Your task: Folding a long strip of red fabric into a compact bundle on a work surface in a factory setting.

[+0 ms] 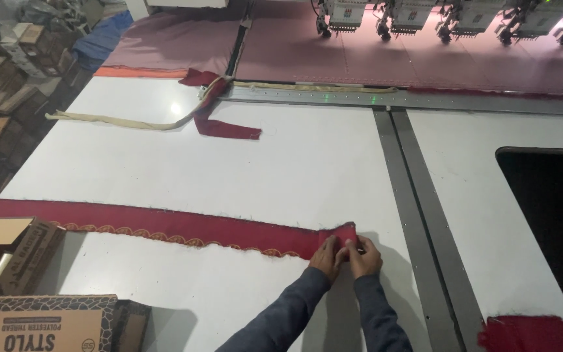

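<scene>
We are pressing both hands onto the right end of the red strip (164, 225), which is lying flat across the white surface (281, 163) and running leftward from our hands toward the boxes (27, 319). Our left hand (326, 255) is lying on the strip's end with its fingers together and flat, seemingly to keep the cloth from sliding. Just right of it, our right hand (363, 256) is pinching the end, fingers clamped on a small fold of the fabric, which is standing up slightly there.

The strip is looking like soft, matte woven cloth, long and narrow, with a scalloped gold-stitched trim along its near edge. The surface beneath it is smooth and glossy, catching a lamp's glare.

Beyond the strip, a shorter red scrap (219, 117) is lying with a beige tape (118, 121) trailing left of it. Farther still, a wide pink cloth (360, 55) is stretching under a row of machine heads (451, 19). Right of the strip, two grey rails (418, 215) are crossing the surface, and another red piece (529, 332) is resting past them.
</scene>
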